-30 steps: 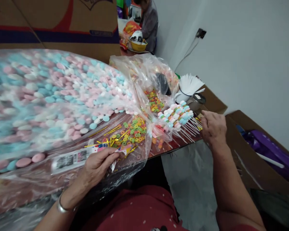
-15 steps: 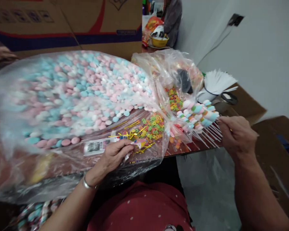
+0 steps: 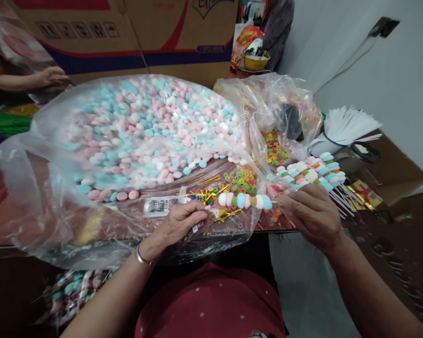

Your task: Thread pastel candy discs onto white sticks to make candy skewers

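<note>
My right hand (image 3: 312, 213) is closed on the white stick of a candy skewer (image 3: 246, 201) strung with pink, white and blue marshmallows and gummy rings. The skewer lies level, its tip pointing at my left hand (image 3: 183, 220). Those left fingers pinch a small printed plastic bag (image 3: 215, 210), whose mouth is close to the skewer's tip. Beneath are gold twist ties (image 3: 208, 193) and loose gummy rings (image 3: 245, 178). A stack of flat bags (image 3: 158, 205) lies left of the pinch. More skewers (image 3: 308, 171) are piled behind my right hand.
A big clear sack of marshmallows (image 3: 155, 126) fills the table's middle, with a carton (image 3: 176, 51) behind. White sticks (image 3: 348, 124) stand in a container at right. Wrapped skewers (image 3: 75, 288) lie below the table edge. Another person's hand (image 3: 51, 77) shows at far left.
My right hand has moved left from the skewer pile, bringing one skewer close to the bag. My left hand still pinches the bag. The view has shifted left.
</note>
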The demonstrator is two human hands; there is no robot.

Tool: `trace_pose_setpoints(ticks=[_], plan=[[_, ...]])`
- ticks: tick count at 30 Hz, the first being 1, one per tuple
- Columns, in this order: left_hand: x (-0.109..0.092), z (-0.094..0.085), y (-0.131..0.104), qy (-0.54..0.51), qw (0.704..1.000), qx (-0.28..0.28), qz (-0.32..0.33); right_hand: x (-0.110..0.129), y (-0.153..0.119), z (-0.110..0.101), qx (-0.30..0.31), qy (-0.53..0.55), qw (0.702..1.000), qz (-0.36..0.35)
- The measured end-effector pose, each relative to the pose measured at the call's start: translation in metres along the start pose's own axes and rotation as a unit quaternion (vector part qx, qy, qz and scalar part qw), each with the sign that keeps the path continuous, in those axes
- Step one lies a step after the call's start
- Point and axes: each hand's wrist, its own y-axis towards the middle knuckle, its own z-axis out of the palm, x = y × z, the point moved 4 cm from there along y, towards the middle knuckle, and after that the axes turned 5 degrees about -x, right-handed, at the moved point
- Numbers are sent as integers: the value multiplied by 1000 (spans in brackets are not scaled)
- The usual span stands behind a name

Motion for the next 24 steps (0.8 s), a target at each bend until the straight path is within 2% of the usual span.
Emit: trace_pose_setpoints(ticks=[9,19,24], plan=[[1,3,3,-52,995,54,-66,0,-2,-3,20,-26,998,-45],[1,6,4,-104,986,82,-103,-3,-6,-8,-13,-14,998,-53],[-9,7,7,-58,986,112,-110,2,-2,-3,1,-3,997,-74]])
